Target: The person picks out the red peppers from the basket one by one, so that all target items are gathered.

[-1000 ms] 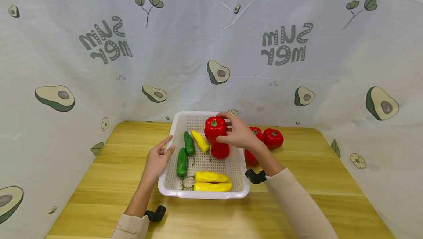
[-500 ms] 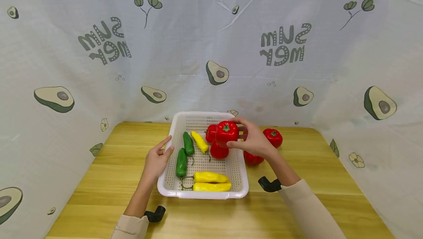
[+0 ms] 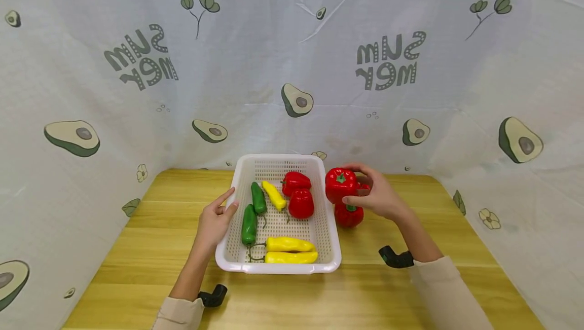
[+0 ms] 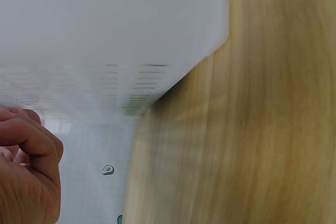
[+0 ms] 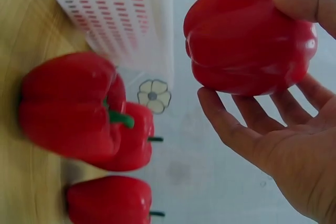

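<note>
My right hand (image 3: 380,195) holds a red bell pepper (image 3: 340,186) just beyond the right rim of a white plastic basket (image 3: 335,239). In the right wrist view, thumb and fingers span this pepper (image 5: 249,38), which hangs above the table. My left hand (image 3: 215,224) grips the basket's left rim; the left wrist view shows curled fingers (image 4: 31,135) by its outer wall. Inside the basket lie two red bell peppers (image 3: 301,204), two green peppers (image 3: 249,224) and three yellow peppers (image 3: 291,257).
Loose red bell peppers (image 5: 71,106) stand on the wooden table (image 3: 392,289) right of the basket, one (image 3: 349,216) under the held one. Others are partly hidden in the head view. A printed cloth (image 3: 255,56) hangs behind and at both sides.
My right hand has carried the bell pepper rightward from above the basket to past its right rim. Another red pepper in the basket has come into view. My left hand stays at the rim.
</note>
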Demonstrator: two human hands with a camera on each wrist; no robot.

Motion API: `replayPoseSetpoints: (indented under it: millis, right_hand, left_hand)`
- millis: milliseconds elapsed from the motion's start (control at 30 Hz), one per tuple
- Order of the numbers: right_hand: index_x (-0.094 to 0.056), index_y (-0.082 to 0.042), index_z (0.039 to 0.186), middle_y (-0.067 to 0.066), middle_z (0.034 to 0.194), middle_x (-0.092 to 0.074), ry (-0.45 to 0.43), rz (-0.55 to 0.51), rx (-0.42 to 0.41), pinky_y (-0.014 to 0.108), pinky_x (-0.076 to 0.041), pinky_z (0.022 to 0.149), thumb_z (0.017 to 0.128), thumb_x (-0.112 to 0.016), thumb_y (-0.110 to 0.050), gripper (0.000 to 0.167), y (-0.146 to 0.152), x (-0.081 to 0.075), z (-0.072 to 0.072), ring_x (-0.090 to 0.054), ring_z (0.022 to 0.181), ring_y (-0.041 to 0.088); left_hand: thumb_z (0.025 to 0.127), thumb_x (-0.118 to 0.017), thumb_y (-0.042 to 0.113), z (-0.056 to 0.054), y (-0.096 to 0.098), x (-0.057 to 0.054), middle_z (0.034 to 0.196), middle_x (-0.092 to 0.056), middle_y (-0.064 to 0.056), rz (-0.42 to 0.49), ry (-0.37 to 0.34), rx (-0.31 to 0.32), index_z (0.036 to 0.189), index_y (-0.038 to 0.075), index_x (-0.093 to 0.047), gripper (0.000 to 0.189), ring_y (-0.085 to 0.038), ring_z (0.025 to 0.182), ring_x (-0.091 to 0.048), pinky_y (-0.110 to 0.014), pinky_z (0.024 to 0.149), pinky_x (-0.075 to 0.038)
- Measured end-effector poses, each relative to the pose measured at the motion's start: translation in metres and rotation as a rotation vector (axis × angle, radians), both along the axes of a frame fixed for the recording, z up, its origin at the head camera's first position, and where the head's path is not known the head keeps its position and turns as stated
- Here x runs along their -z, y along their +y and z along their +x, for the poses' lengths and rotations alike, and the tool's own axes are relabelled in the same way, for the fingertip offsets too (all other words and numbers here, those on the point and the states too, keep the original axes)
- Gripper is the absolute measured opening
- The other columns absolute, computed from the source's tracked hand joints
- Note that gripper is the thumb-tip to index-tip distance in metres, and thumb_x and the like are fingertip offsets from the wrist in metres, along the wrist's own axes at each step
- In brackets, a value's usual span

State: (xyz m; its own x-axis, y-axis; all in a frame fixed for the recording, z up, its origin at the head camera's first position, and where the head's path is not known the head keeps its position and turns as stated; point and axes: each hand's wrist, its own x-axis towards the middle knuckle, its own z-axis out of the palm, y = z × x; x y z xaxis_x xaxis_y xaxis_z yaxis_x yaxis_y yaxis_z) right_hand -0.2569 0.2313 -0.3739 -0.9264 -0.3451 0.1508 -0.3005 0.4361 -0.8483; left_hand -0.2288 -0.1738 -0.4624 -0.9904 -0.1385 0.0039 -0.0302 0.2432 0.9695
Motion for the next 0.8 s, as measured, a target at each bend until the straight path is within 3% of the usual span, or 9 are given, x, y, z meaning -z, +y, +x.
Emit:
replayPoseSetpoints:
  millis: [167, 367, 567, 800]
  right_hand:
    - [-0.046, -0.008, 0.147, 0.018, 0.146, -0.051, -0.021, -0.001, 0.029, 0.036, -0.059, 0.099, 0.085, -0.080, -0.006, 0.071, 0.020, 0.002, 0.005, -0.053, 0.131, 0.043]
    - [-0.044, -0.006, 0.149, 0.021, 0.149, -0.046, -0.048, -0.012, 0.053, 0.025, -0.059, 0.091, 0.086, -0.080, -0.005, 0.073, 0.041, 0.004, 0.012, -0.050, 0.133, 0.049]
    - [-0.043, -0.003, 0.150, 0.022, 0.150, -0.043, -0.043, -0.024, 0.069, 0.024, -0.060, 0.088, 0.087, -0.079, -0.002, 0.073, 0.062, 0.011, 0.016, -0.046, 0.135, 0.049]
    - [-0.042, 0.000, 0.150, 0.025, 0.152, -0.041, -0.054, -0.027, 0.092, 0.024, -0.060, 0.090, 0.086, -0.079, 0.000, 0.074, 0.082, 0.031, 0.017, -0.042, 0.136, 0.052]
  left_hand:
    - [0.102, -0.067, 0.032, 0.000, -0.001, 0.000, 0.062, -0.058, -0.001, -0.003, -0.008, 0.000, 0.149, 0.031, -0.057, 0.048, -0.017, 0.054, -0.065, -0.033, 0.052, -0.060]
    - [0.102, -0.067, 0.032, 0.001, -0.001, 0.000, 0.064, -0.061, -0.003, -0.001, -0.012, 0.002, 0.149, 0.031, -0.057, 0.048, -0.018, 0.055, -0.066, -0.033, 0.053, -0.060]
    - [0.102, -0.068, 0.028, 0.002, -0.001, -0.001, 0.061, -0.056, -0.001, 0.004, -0.004, 0.007, 0.149, 0.028, -0.057, 0.049, -0.017, 0.052, -0.062, -0.031, 0.050, -0.058]
    - [0.102, -0.067, 0.030, 0.001, 0.000, -0.003, 0.060, -0.054, 0.000, 0.007, -0.025, 0.017, 0.151, 0.026, -0.054, 0.052, -0.018, 0.051, -0.061, -0.031, 0.050, -0.057]
